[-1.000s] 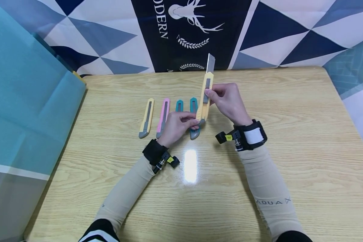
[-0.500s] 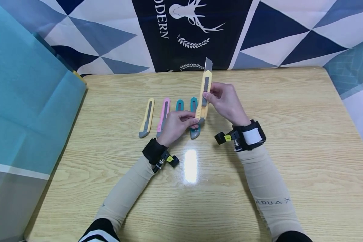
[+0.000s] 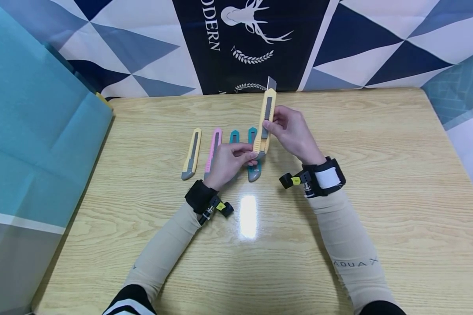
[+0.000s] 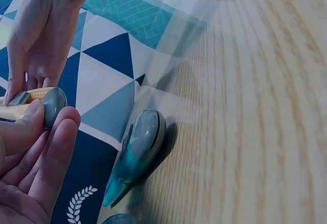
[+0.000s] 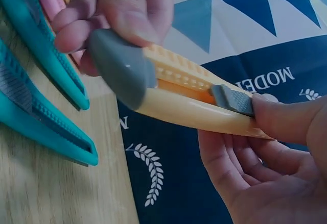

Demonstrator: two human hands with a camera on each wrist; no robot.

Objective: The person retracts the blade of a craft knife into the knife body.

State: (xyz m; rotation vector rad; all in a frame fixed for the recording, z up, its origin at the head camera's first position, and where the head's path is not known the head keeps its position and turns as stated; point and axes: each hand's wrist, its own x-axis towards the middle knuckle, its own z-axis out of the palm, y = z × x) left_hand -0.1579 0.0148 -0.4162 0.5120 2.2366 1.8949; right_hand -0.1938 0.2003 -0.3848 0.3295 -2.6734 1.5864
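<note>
Both hands hold a yellow box cutter [image 3: 260, 131] above the table, its tip pointing up and away from me. A short length of blade [image 3: 271, 83] sticks out of the tip. My left hand [image 3: 227, 165] pinches the grey end cap [image 5: 118, 68] between thumb and fingers. Farther up the body, my right hand [image 3: 296, 134] grips the handle, its thumb against the grey slider [image 5: 232, 100]. Under the left hand and the held cutter, two teal box cutters lie partly covered, the right one [image 3: 254, 175] and the left one [image 3: 234, 136].
Left of them on the wooden table [image 3: 299, 262] lie a pink box cutter [image 3: 215, 146] and another yellow box cutter [image 3: 191, 153]. A patterned cloth [image 3: 358, 48] hangs behind the table's back edge. Blue covering [image 3: 43, 131] stands along the left side.
The right thumb and slider have moved down the yellow cutter towards its end cap. The exposed blade has become much shorter. The left hand keeps its pinch, almost in place.
</note>
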